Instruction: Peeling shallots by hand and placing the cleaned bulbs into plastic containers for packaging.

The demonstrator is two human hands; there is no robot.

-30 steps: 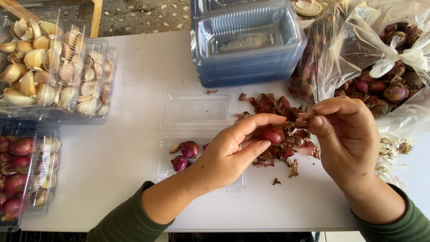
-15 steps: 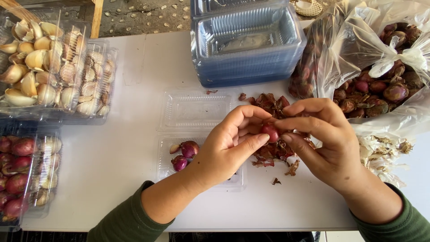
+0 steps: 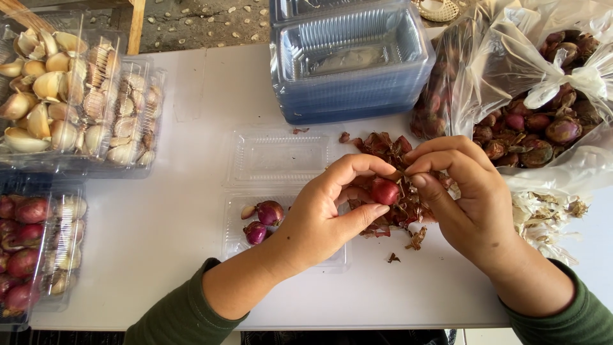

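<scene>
One shallot (image 3: 385, 190) is being gripped at frame centre by both hands.
It is being pinched by left hand (image 3: 322, 217) fingers and right hand (image 3: 469, 198) fingertips; peelings (image 3: 389, 145) are lying beneath.

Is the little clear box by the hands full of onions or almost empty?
Almost empty. The open clear box holds only a few small peeled shallots at its left end; the rest shows bare plastic. Its lid lies flipped open behind.

Open clear clamshell tray (image 3: 281, 160) at centre; stacked clear trays (image 3: 351, 64) behind; filled clear packs (image 3: 76, 102) left — plastic bags (image 3: 543, 96) right.
</scene>
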